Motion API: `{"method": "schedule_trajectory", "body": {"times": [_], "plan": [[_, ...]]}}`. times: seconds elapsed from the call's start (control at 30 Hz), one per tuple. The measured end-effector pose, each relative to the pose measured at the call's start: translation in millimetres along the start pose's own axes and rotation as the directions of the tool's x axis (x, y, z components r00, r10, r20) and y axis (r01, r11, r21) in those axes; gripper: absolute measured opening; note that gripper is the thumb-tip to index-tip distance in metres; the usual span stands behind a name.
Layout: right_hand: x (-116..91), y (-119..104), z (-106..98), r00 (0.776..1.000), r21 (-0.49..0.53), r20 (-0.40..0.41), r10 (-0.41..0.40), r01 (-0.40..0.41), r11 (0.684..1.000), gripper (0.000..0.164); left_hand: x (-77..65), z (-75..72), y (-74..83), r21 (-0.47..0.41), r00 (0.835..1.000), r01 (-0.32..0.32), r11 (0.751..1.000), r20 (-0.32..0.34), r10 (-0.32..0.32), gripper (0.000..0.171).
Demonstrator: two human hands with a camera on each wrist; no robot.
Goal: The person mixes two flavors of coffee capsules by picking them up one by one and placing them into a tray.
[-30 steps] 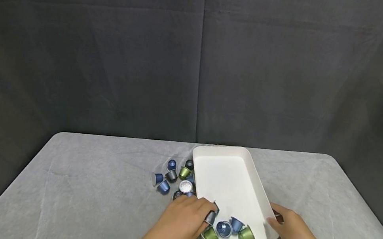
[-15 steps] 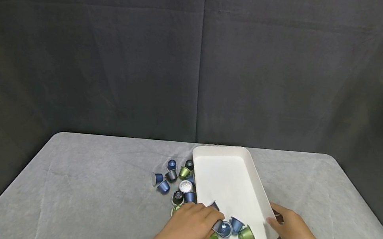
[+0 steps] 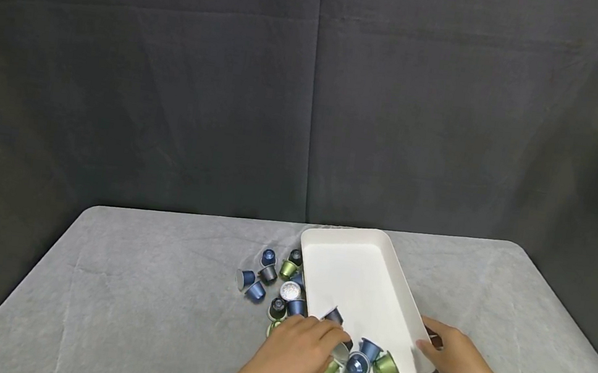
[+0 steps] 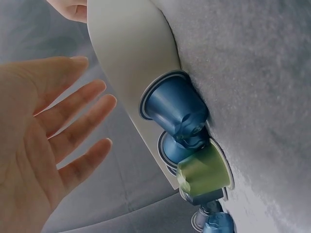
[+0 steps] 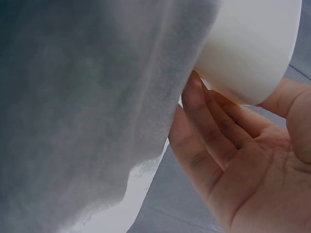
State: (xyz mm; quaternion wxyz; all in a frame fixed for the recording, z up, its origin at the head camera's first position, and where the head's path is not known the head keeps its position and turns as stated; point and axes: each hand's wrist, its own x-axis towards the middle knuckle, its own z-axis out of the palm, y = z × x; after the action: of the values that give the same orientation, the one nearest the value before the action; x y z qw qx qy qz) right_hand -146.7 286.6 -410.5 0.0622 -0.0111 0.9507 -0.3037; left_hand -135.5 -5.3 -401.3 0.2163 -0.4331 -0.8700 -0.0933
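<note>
My left hand (image 3: 289, 356) hovers over the near-left corner of a white tray (image 3: 358, 271). In the left wrist view its fingers are spread and the palm is bare. By its fingertips in the tray lies a coffee capsule with a pale lid (image 3: 340, 353). Beside that are a blue capsule (image 3: 358, 365), a second blue capsule (image 3: 370, 350), a green capsule (image 3: 386, 365) and a dark capsule (image 3: 334, 316). My right hand (image 3: 457, 358) grips the tray's right wall, thumb at the rim and fingers underneath.
Several blue, green and dark capsules lie on the grey table (image 3: 151, 299) along the tray's left side, including a silver-lidded capsule (image 3: 290, 290) and a black capsule (image 3: 278, 309). A dark curtain (image 3: 202, 106) hangs behind the table.
My left hand has moved right and slightly nearer, over the tray corner, and released a dark capsule there. Capsules near it have shifted a little. The right hand and tray stay put.
</note>
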Motion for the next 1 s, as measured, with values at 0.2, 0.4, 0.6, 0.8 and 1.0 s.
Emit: {"method": "schedule_trajectory", "body": {"times": [0.2,0.4,0.6,0.8,1.0], "plan": [[0,0,0,1.000,-0.001,-0.009,-0.006,0.006,1.000,0.047,-0.4,-2.2,-1.9,-0.009,1.000,0.027,1.000,0.002,-0.027,0.028],[-1,0,0,1.000,0.004,-0.012,-0.016,0.016,1.000,0.047,-1.8,-5.6,-6.7,-0.022,0.998,0.068,0.997,0.015,-0.067,0.029],[-1,0,0,1.000,-0.001,-0.009,-0.020,0.020,1.000,0.047,-2.9,-8.6,-14.8,-0.047,0.993,0.113,0.993,0.036,-0.111,0.032],[-1,0,-1,1.000,-0.006,-0.007,-0.021,0.021,1.000,0.047,-4.8,-10.8,-28.3,-0.049,0.978,0.189,0.981,0.096,-0.183,0.031],[-1,0,-1,1.000,-0.005,-0.002,-0.015,0.015,1.000,0.047,-11.6,-11.3,-47.4,-0.052,0.959,0.272,0.961,0.101,-0.266,0.031]]}}
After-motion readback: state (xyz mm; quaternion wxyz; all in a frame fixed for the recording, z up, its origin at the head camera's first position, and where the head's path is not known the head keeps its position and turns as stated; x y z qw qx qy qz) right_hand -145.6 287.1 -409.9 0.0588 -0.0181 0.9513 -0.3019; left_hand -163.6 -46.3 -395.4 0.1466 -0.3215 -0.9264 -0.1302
